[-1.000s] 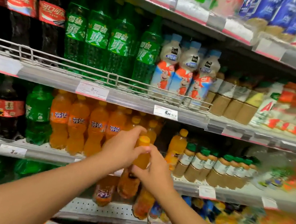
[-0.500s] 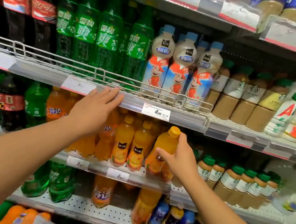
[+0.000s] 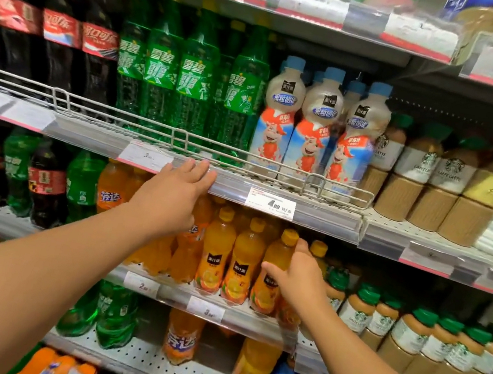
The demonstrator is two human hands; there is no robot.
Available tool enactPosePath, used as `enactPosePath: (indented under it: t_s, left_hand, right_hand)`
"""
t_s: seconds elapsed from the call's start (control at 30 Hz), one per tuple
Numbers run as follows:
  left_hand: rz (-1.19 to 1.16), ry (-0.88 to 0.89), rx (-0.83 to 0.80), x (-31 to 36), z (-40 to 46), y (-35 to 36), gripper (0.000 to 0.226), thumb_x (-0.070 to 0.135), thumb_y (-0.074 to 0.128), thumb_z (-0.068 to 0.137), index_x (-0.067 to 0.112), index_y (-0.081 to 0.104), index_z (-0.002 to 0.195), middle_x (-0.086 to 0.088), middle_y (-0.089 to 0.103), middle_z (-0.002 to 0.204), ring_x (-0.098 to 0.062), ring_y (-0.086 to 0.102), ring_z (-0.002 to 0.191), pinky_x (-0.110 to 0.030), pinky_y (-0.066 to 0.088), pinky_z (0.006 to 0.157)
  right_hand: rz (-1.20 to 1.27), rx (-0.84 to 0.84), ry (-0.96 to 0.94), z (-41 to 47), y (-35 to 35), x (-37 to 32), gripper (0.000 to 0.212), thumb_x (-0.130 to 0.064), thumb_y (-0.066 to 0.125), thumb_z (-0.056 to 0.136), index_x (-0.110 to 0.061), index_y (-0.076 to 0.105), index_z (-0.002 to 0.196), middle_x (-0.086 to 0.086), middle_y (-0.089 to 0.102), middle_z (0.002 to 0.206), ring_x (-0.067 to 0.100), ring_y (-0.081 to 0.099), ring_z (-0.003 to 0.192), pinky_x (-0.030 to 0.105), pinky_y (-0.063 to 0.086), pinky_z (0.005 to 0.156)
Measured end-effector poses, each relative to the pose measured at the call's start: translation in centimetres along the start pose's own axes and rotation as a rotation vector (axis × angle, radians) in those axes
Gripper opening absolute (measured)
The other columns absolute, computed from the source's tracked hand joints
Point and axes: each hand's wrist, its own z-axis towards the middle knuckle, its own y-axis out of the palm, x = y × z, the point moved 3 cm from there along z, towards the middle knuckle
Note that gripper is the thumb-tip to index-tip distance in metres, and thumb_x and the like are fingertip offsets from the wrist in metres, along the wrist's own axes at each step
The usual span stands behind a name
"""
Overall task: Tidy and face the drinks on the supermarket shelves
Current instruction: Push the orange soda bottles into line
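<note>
Three orange juice bottles with yellow caps stand in a row at the front of the middle shelf (image 3: 141, 283). My right hand (image 3: 298, 282) grips the rightmost juice bottle (image 3: 274, 271) from its right side, thumb across the label; the bottle stands upright on the shelf. The other two juice bottles (image 3: 216, 252) stand just left of it. My left hand (image 3: 173, 195) reaches up with straight fingers resting on the price rail of the shelf above (image 3: 230, 181). Orange soda bottles (image 3: 110, 189) stand behind and left of my left hand.
Cola bottles (image 3: 55, 68) and green soda bottles (image 3: 159, 77) fill the upper shelf behind a wire guard (image 3: 182, 138), with milk drinks (image 3: 315, 126) and coffee bottles (image 3: 416, 177) to their right. More coffee bottles (image 3: 408, 336) stand right of the juice. Lower shelves hold further bottles.
My right hand has set the juice bottle upright in line with the other two. My left hand stays flat on the upper shelf's rail. The view has shifted slightly.
</note>
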Motion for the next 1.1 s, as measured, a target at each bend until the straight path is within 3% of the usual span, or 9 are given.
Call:
enactPosePath:
  t_s: [0.2,0.37,0.7,0.8,0.9,0.93,1.0,1.03,1.1]
  left_hand:
    - [-0.006,-0.003,0.032,0.0,-0.1,0.2,0.093,0.017,0.057,0.080,0.022,0.001,0.154,-0.004,-0.003,0.162,-0.024,0.002,0.148,-0.045,0.007,0.118]
    - [0.025,0.006,0.027,-0.1,-0.3,0.4,0.096,0.021,0.060,0.082,0.023,-0.004,0.153,-0.003,-0.008,0.162,-0.023,-0.002,0.148,-0.044,0.005,0.118]
    - [0.034,0.039,0.007,-0.5,-0.2,0.5,0.102,0.023,0.067,0.083,0.023,-0.007,0.153,-0.003,-0.010,0.161,-0.023,-0.003,0.148,-0.046,0.006,0.117]
    - [-0.002,0.054,-0.030,-0.9,-0.2,0.3,0.100,0.015,0.063,0.085,0.025,-0.010,0.152,-0.002,-0.014,0.160,-0.022,-0.008,0.148,-0.045,0.002,0.118]
    - [-0.034,0.065,-0.053,-1.1,-0.1,0.0,0.098,0.008,0.059,0.085,0.026,-0.010,0.152,-0.001,-0.016,0.160,-0.022,-0.009,0.147,-0.044,0.002,0.117]
    - [-0.043,0.067,-0.058,-1.1,-0.1,-0.1,0.097,0.007,0.058,0.085,0.026,-0.009,0.152,-0.001,-0.015,0.160,-0.022,-0.009,0.147,-0.044,0.002,0.118]
    - [-0.062,0.067,-0.060,-1.1,-0.2,-0.2,0.096,0.005,0.056,0.085,0.027,-0.008,0.153,-0.001,-0.015,0.160,-0.022,-0.009,0.148,-0.044,0.003,0.118]
    - [-0.070,0.069,-0.059,-1.1,-0.3,-0.3,0.096,0.003,0.055,0.085,0.027,-0.008,0.153,0.000,-0.015,0.160,-0.021,-0.009,0.148,-0.044,0.003,0.118]
    - [-0.081,0.080,-0.065,-1.2,-0.4,-0.4,0.095,-0.004,0.051,0.085,0.028,-0.007,0.153,0.001,-0.016,0.160,-0.020,-0.010,0.147,-0.044,0.002,0.118]
  right_hand:
    - [-0.023,-0.043,0.016,0.7,1.2,0.3,0.102,-0.059,0.067,0.081,-0.007,0.014,0.151,0.013,0.058,0.131,0.027,0.061,0.111,0.036,0.057,0.076]
    - [-0.099,-0.083,0.045,0.6,2.0,0.2,0.100,-0.060,0.060,0.085,-0.010,0.006,0.152,0.012,0.034,0.155,0.031,0.055,0.123,0.039,0.053,0.085]
    - [-0.134,-0.150,0.090,0.7,1.6,-0.3,0.102,-0.055,0.061,0.088,-0.008,-0.002,0.153,0.013,0.013,0.162,0.031,0.051,0.128,0.042,0.054,0.090]
    - [-0.117,-0.139,0.075,0.2,0.3,-0.9,0.098,-0.043,0.063,0.090,-0.009,-0.002,0.154,0.012,0.006,0.163,0.028,0.051,0.128,0.039,0.053,0.091]
    - [-0.140,-0.122,0.035,-1.3,-1.9,-2.0,0.090,-0.033,0.062,0.091,-0.015,0.001,0.155,0.006,-0.002,0.164,0.023,0.059,0.117,0.033,0.055,0.077]
    - [-0.180,-0.119,0.000,-2.0,-2.7,-2.5,0.083,-0.032,0.061,0.091,-0.018,0.009,0.154,0.005,0.002,0.164,0.021,0.062,0.111,0.032,0.055,0.073]
    - [-0.254,-0.074,-0.209,-3.3,-4.5,-4.0,0.054,-0.033,0.055,0.092,-0.024,0.040,0.143,0.001,0.035,0.154,0.018,0.063,0.107,0.032,0.055,0.073]
    - [-0.265,-0.030,-0.351,-4.0,-5.5,-5.0,0.040,-0.033,0.052,0.092,-0.028,0.053,0.131,-0.003,0.054,0.138,0.016,0.063,0.105,0.033,0.056,0.074]
    - [-0.202,0.114,-0.585,-4.4,-7.7,-7.1,0.031,-0.029,0.050,0.087,-0.026,0.066,0.114,-0.008,0.068,0.111,0.016,0.064,0.100,0.034,0.056,0.073]
